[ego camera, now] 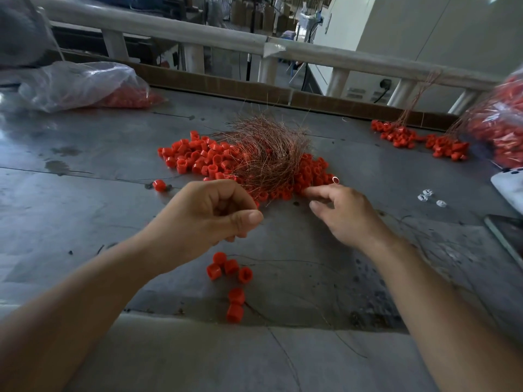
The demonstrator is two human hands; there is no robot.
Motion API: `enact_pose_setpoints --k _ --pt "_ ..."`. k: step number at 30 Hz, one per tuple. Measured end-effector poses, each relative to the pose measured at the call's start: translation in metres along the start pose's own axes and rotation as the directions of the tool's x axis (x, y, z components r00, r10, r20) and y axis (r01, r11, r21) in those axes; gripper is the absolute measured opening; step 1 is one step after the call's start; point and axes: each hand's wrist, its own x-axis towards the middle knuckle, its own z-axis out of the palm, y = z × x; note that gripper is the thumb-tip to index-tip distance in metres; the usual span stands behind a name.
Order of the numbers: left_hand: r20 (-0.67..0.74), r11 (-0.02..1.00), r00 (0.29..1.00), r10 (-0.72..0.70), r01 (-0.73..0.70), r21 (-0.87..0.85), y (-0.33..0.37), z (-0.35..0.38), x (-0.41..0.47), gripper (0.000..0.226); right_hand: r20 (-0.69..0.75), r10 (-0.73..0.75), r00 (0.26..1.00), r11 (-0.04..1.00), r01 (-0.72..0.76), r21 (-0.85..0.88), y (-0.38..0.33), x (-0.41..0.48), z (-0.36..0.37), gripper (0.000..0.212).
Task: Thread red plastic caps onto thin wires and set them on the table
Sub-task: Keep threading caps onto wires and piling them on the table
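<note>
Left hand (209, 213): grip clenched, thumb pad pressed on the side of the index finger. It's a fine pinch held above the surface (85, 179). It looks like a hold for a single wire, but nothing that thin resolves there, so cannot tell if it holds one.

Right hand (342, 213): grip released, fingers straight, index tip touching the near edge of the caps (203, 159). Judged to be reaching for the next cap.

The caps lie in a flat heap mid-surface, within reach of both hands. The wires (268, 154) sit as a tangled bundle on top of the heap, so both feedstocks are in one spot.

Six near caps (229, 268) lie toward the front edge, just below the left hand, with a thin dark wire trailing right from them. Probably the string in progress, but whether they are on it can't be seen.

Bunches (396, 134) of caps are parked far right, wire tails rising toward the rail (169, 29), well apart from the work zone.

Materials:
- Caps: short hollow cylinders in satin red plastic, open end visible on several.
- Wires: hair-fine, copper-coloured, curved and springy-looking.
- Surface: grey sheet, scuffed and stained, with a dull sheen.
- Bags (82, 83): clear crinkled film holding more red caps, one at far left, another at the right edge.
</note>
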Motion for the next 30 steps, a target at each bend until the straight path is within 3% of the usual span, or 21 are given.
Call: enact_pose_setpoints --k 2,6,9,11,14,17,22,26,30 --pt "0.017 1.0 1.0 -0.003 0.003 0.008 -0.001 0.0 0.0 0.025 -0.072 -0.017 0.997 0.998 0.021 0.064 -0.001 0.0 -0.001 0.026" --pt "0.024 0.999 1.0 -0.02 0.019 0.027 0.0 -0.001 0.001 0.028 -0.247 -0.041 0.968 0.902 0.142 0.407 -0.01 -0.006 -0.012 0.007" --pt "0.041 1.0 0.999 -0.027 0.028 -0.001 -0.001 -0.001 0.001 0.03 -0.34 -0.077 0.937 0.765 0.274 0.583 -0.017 -0.012 -0.02 0.011" --pt "0.05 0.999 0.998 -0.033 0.034 -0.03 0.0 -0.001 0.001 0.031 -0.367 -0.104 0.924 0.686 0.334 0.647 -0.02 -0.015 -0.024 0.026" --pt "0.046 0.998 0.998 -0.036 0.039 -0.057 0.001 0.0 0.001 0.033 -0.399 -0.146 0.905 0.743 0.367 0.56 -0.021 -0.017 -0.024 0.038" --pt "0.042 0.997 0.999 -0.034 0.036 -0.067 0.003 0.0 0.0 0.031 -0.468 -0.226 0.854 0.813 0.43 0.393 -0.024 -0.019 -0.018 0.03" --pt "0.043 0.993 0.999 -0.026 0.031 -0.115 0.004 0.001 0.0 0.022 -0.521 -0.362 0.773 0.844 0.509 0.169 -0.025 -0.022 -0.017 0.022" --pt "0.034 0.974 0.999 -0.041 0.047 -0.223 0.004 0.002 0.0 0.023 -0.551 -0.424 0.718 0.837 0.543 0.064 -0.03 -0.026 -0.02 0.016" --pt "0.034 0.939 0.998 -0.053 0.062 -0.339 0.004 0.001 0.0 0.021 -0.585 -0.536 0.609 0.732 0.681 0.038 -0.039 -0.035 -0.024 0.018"
